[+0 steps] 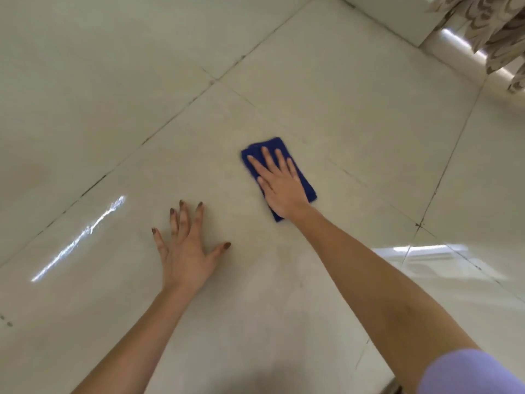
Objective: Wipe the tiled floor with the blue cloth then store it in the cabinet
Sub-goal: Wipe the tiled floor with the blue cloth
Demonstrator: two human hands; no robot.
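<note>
Head view: your right hand (pixel 281 184) lies flat, fingers spread, pressing the folded blue cloth (pixel 308 185) against the tiled floor (pixel 355 115). Left of that grip, your left hand (pixel 186 245) rests splayed, grasping nothing.

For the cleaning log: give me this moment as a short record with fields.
surface: tiled floor, glossy, dark grout lines
blue cloth: folded, flat on the floor
right hand: palm down on the cloth, fingers spread
left hand: flat on bare tile, apart from the cloth
background: patterned curtain at top right
cabinet: not in view
stage: wiping; storing not yet done
</note>
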